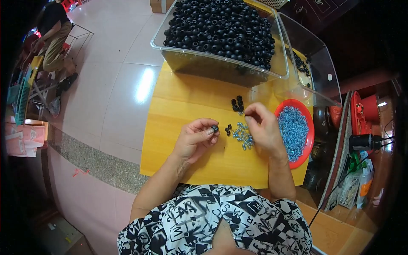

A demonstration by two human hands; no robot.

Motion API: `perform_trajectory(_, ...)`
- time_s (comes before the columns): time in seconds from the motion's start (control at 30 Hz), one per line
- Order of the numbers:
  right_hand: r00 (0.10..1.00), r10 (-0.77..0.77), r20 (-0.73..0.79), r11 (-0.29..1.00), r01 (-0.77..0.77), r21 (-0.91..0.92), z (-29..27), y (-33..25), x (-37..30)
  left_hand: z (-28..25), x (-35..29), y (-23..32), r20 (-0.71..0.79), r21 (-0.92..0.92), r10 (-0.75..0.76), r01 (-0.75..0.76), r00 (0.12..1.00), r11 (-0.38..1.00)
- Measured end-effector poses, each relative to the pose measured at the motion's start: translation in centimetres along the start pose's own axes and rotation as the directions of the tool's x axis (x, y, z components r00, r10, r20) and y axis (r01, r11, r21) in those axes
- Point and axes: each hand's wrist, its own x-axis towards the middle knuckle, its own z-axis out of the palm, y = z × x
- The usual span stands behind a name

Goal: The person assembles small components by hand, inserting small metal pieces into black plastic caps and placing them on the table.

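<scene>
Over the yellow table my left hand point(191, 139) pinches a small round black cap-like piece point(215, 128) between thumb and fingertips. My right hand point(264, 131) is closed, thumb and forefinger pressed together at the edge of a loose heap of small bluish, shiny pieces point(242, 137); what they hold, if anything, is too small to make out. Just beyond the fingertips of my right hand lies a cluster of black hollow pieces point(237, 103). Several smaller black bits point(228, 129) sit between my two hands.
A big clear plastic bin point(182, 52) heaped with black hollow pieces point(221, 29) stands at the far side. Another clear bin point(325, 63) with fewer is beside it. To the right, a red plate point(311, 131) holds many bluish pieces point(293, 131). Another person point(55, 36) sits far left.
</scene>
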Motion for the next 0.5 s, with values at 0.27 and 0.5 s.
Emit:
perform_trajectory(0.27, 0.973, -0.039, 0.226, 0.938, -0.042, 0.343, 2.2, -1.0, -1.9, -0.1, 0.1, -0.6, 0.084, 0.04, 0.022, -0.026, 0.996, 0.999)
perform_trajectory(0.5, 0.982, 0.053, 0.181, 0.859, -0.137, 0.493, 2.7, -1.5, -2.6, 0.0, -0.1, -0.2, 0.079, 0.054, 0.0, -0.004, 0.997, 0.999)
